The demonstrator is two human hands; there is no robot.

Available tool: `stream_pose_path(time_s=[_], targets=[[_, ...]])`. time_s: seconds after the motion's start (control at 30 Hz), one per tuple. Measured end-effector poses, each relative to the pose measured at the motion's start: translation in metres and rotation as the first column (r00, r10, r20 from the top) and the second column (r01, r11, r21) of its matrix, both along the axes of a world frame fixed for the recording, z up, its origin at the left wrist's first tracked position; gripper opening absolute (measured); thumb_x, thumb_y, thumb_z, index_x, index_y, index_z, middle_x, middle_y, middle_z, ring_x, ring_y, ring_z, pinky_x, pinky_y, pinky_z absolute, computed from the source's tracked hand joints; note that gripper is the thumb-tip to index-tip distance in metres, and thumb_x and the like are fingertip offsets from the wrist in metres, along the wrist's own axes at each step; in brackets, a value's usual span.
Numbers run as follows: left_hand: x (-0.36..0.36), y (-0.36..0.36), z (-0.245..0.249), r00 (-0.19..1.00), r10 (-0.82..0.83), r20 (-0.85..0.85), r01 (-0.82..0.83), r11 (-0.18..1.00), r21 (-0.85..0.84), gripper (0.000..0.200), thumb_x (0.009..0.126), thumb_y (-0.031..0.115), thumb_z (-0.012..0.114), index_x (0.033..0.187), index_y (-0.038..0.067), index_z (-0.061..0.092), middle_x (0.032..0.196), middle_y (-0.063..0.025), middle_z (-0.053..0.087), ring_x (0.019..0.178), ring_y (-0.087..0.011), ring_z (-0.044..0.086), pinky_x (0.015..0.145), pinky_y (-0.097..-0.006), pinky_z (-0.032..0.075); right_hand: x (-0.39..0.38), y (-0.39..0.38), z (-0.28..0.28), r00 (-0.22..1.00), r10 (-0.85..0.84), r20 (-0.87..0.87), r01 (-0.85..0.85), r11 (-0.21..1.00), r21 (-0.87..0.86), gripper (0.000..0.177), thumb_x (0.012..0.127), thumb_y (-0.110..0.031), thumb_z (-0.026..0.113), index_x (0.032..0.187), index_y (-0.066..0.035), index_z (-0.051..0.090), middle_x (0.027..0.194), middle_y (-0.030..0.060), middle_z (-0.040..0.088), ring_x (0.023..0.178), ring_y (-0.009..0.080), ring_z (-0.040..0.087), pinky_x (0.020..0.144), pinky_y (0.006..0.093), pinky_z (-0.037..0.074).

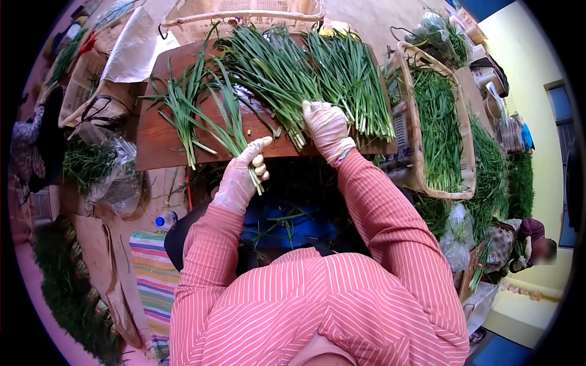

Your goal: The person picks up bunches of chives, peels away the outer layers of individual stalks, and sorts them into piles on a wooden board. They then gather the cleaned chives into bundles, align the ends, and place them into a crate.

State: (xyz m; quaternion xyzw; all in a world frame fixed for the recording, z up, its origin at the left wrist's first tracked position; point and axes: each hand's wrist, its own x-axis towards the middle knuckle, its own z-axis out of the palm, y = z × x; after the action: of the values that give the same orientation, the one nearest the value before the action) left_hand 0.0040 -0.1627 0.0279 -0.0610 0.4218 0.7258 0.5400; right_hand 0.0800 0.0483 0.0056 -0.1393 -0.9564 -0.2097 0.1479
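My left hand (243, 175), in a pale glove, grips a small bunch of green chives (210, 116) by the cut ends at the near edge of a brown wooden board (157, 146). My right hand (328, 129), also gloved, rests palm down on the big heap of chives (305, 67) spread over the middle and right of the board. Both arms wear pink striped sleeves.
A basket of chives (438, 122) stands right of the board, with more greens beyond it. A plastic bag of greens (101, 168) lies at the left. Another person (525, 244) sits low at the right. A striped mat (155, 274) and a water bottle (165, 221) lie below left.
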Motion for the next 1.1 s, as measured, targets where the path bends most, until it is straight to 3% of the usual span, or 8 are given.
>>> stream_pose_path(time_s=[0.23, 0.4, 0.6, 0.7, 0.77, 0.87, 0.93, 1.1], targets=[[-0.004, -0.003, -0.004, 0.999, 0.024, 0.024, -0.025, 0.999, 0.023, 0.042, 0.094, 0.026, 0.053, 0.127, 0.001, 0.048, 0.063, 0.0075, 0.03, 0.051, -0.0044, 0.031, 0.05, -0.021, 0.029, 0.025, 0.015, 0.054, 0.724, -0.14, -0.676, -0.342, 0.777, -0.528, 0.021, 0.076, -0.008, 0.068, 0.097, -0.011, 0.07, 0.08, 0.0069, 0.064, 0.069, 0.02, 0.06, 0.062, 0.0287, 0.05], [-0.003, 0.005, -0.006, 0.996, -0.047, 0.072, 0.04, 0.995, 0.091, 0.044, 0.094, 0.03, 0.053, 0.127, 0.002, 0.048, 0.059, 0.0077, 0.03, 0.049, -0.0043, 0.032, 0.049, -0.0216, 0.03, 0.029, -0.034, 0.062, 0.752, 0.194, -0.63, -0.534, 0.74, -0.408, 0.028, 0.074, -0.006, 0.068, 0.101, -0.013, 0.068, 0.077, 0.0062, 0.065, 0.067, 0.0208, 0.062, 0.057, 0.0294, 0.05], [0.0, 0.005, -0.023, 0.972, -0.227, 0.058, 0.203, 0.94, 0.272, 0.037, 0.091, 0.037, 0.056, 0.111, 0.006, 0.061, 0.057, 0.0076, 0.043, 0.046, -0.0035, 0.037, 0.045, -0.0226, 0.036, 0.033, -0.086, 0.039, 0.849, 0.227, -0.477, -0.529, 0.35, -0.773, 0.014, 0.077, -0.01, 0.061, 0.091, -0.011, 0.063, 0.076, 0.0026, 0.065, 0.064, 0.0206, 0.062, 0.053, 0.0303, 0.049], [-0.002, -0.002, -0.025, 0.985, -0.155, -0.07, 0.164, 0.977, 0.136, 0.029, 0.093, 0.028, 0.055, 0.105, 0.003, 0.064, 0.06, 0.0064, 0.047, 0.048, -0.0035, 0.039, 0.045, -0.0187, 0.033, 0.044, -0.097, 0.035, 0.81, 0.42, -0.41, -0.587, 0.57, -0.575, 0.008, 0.075, -0.009, 0.062, 0.082, -0.011, 0.061, 0.065, 0.0034, 0.059, 0.056, 0.0223, 0.06, 0.05, 0.031, 0.049], [-0.008, -0.007, -0.031, 0.989, -0.08, -0.126, 0.087, 0.995, 0.049, 0.029, 0.093, 0.028, 0.055, 0.106, 0.005, 0.063, 0.08, 0.0014, 0.059, 0.065, -0.0074, 0.054, 0.06, -0.0214, 0.045, 0.066, -0.105, 0.029, 0.869, 0.494, 0.006, -0.409, 0.726, -0.554, 0.008, 0.073, -0.015, 0.063, 0.073, -0.012, 0.056, 0.063, 0.0024, 0.056, 0.058, 0.0229, 0.059, 0.05, 0.0332, 0.049], [-0.014, -0.008, -0.018, 0.995, 0.064, -0.071, -0.069, 0.995, -0.067, 0.034, 0.092, 0.029, 0.056, 0.113, 0.002, 0.057, 0.104, -0.0078, 0.065, 0.095, -0.0211, 0.062, 0.077, -0.033, 0.053, 0.107, -0.069, 0.005, 0.803, 0.553, 0.221, -0.173, 0.571, -0.802, 0.008, 0.074, -0.019, 0.066, 0.077, -0.013, 0.062, 0.074, 0.0053, 0.06, 0.068, 0.0247, 0.061, 0.059, 0.0355, 0.05], [-0.011, -0.004, -0.008, 0.986, 0.167, 0.009, -0.164, 0.977, -0.133, 0.037, 0.091, 0.028, 0.058, 0.116, 0.0, 0.054, 0.088, -0.0014, 0.064, 0.078, -0.0148, 0.062, 0.068, -0.029, 0.053, 0.09, -0.05, 0.04, 0.97, 0.218, -0.107, -0.225, 0.648, -0.727, 0.017, 0.076, -0.026, 0.068, 0.081, -0.011, 0.064, 0.078, 0.008, 0.06, 0.074, 0.0256, 0.061, 0.063, 0.0364, 0.049], [-0.009, 0.002, -0.017, 0.988, 0.091, 0.124, -0.09, 0.996, -0.02, 0.042, 0.092, 0.028, 0.058, 0.121, -0.001, 0.051, 0.063, 0.0072, 0.037, 0.05, -0.0044, 0.038, 0.049, -0.0206, 0.037, 0.037, -0.008, 0.04, 0.983, -0.146, 0.111, 0.176, 0.915, -0.362, 0.034, 0.08, -0.042, 0.062, 0.076, -0.009, 0.063, 0.074, 0.0116, 0.058, 0.072, 0.0283, 0.059, 0.063, 0.0388, 0.047]])
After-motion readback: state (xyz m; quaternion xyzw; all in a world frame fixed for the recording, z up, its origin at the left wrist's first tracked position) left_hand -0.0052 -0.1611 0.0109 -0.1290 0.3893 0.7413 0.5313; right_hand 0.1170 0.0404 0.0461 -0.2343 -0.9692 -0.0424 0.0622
